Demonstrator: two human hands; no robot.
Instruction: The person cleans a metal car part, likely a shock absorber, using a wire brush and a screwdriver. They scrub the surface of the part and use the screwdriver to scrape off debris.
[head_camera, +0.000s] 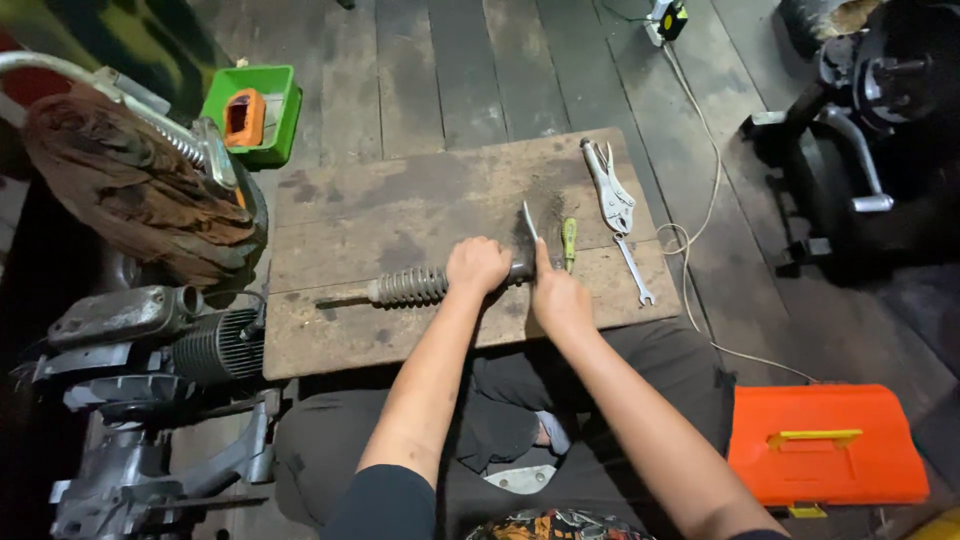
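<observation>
A grey shock absorber with a coil spring (405, 287) lies across a worn wooden board (400, 210). My left hand (477, 265) is closed around its body just right of the spring. My right hand (558, 297) grips a thin flat metal blade (528, 222) that points up and away, its lower end against the right end of the absorber.
On the board lie a yellow-green handled screwdriver (568, 240), locking pliers (610, 187) and a small spanner (634, 270). A green tray (278, 110) holds an orange part. An engine (150, 340) stands left, an orange toolbox (825, 445) right, a white cord (700, 210) beside the board.
</observation>
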